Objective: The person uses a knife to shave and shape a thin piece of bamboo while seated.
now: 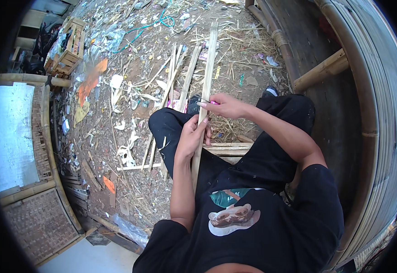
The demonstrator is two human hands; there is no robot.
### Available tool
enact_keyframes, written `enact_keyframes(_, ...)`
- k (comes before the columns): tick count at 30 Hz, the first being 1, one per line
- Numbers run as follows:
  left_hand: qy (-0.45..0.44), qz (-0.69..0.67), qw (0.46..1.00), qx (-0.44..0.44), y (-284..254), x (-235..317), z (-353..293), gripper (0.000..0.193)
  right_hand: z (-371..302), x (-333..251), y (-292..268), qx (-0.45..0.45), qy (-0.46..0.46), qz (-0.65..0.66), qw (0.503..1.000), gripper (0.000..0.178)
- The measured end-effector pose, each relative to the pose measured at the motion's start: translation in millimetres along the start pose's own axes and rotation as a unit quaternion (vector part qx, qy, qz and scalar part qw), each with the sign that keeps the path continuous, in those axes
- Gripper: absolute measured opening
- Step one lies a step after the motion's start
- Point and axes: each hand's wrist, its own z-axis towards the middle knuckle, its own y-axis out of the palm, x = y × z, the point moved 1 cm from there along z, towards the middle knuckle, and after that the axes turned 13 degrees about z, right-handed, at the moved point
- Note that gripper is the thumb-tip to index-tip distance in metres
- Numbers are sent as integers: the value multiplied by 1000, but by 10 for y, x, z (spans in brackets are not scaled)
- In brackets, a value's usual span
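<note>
A long pale bamboo strip runs from the ground ahead of me, between my knees and back along my left forearm. My left hand is closed around it just above my left thigh. Slightly farther along the strip, my right hand grips a small knife; its thin dark blade lies across the strip. A bit of pink shows at the right fingers, perhaps the handle. Most of the knife is hidden by the hand.
More bamboo strips lie on the littered ground beyond my left knee. A wooden crate stands at the far left, near a woven bamboo panel. Close on my right is a bamboo-framed structure.
</note>
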Motion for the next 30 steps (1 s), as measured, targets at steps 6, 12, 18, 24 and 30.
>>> enact_keyframes(6, 23, 65, 997, 23, 39, -112, -12, 17, -76, -165, -507, 116, -73, -218, 966, 45)
enact_keyframes(12, 20, 134, 990, 28, 183, -73, -64, 31, -46, -122, -658, 238, -128, -409, 872, 23)
enact_keyframes(18, 53, 131, 989, 36, 196, -170, -89, 55, 237, 104, -688, 293, -79, -438, 846, 23)
enact_keyframes(24, 72, 137, 983, 98, 124, -383, -46, 56, 310, 218, -434, 167, -120, -446, 871, 17)
enact_keyframes(30, 72, 310, 930, 181, 227, -247, -99, 53, 450, 351, -520, 149, -80, -450, 877, 17)
